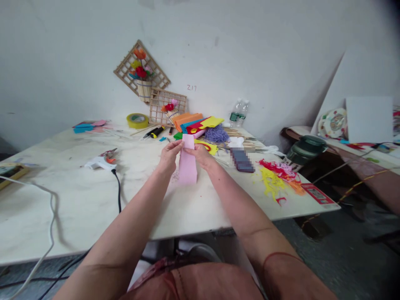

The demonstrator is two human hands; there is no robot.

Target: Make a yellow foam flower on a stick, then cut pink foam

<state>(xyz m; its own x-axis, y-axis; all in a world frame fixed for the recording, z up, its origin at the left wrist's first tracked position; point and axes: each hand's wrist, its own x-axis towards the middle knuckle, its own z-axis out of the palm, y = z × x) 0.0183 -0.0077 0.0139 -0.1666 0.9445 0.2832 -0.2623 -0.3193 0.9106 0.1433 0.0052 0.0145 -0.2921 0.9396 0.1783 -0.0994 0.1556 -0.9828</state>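
A long strip of pink paper (188, 168) is held up over the middle of the table, its lower end hanging toward me. My left hand (170, 156) pinches its left edge near the top. From the other side, my right hand (200, 153) grips the right edge, with the fingertips lying over the strip. Just behind my right hand lie red-handled scissors (204, 146) on yellow paper (213, 149). Folded sheets in orange (187, 121), blue and red are piled beyond the strip.
A white glue gun (101, 162) with a black cord lies left. Yellow tape (137, 121) and cutter knives (157, 132) sit at the back. To the right are a phone (242, 160), paper shreds (271, 181) and a dark green jug (303, 151). Flower-decorated lattices (142, 71) lean on the wall.
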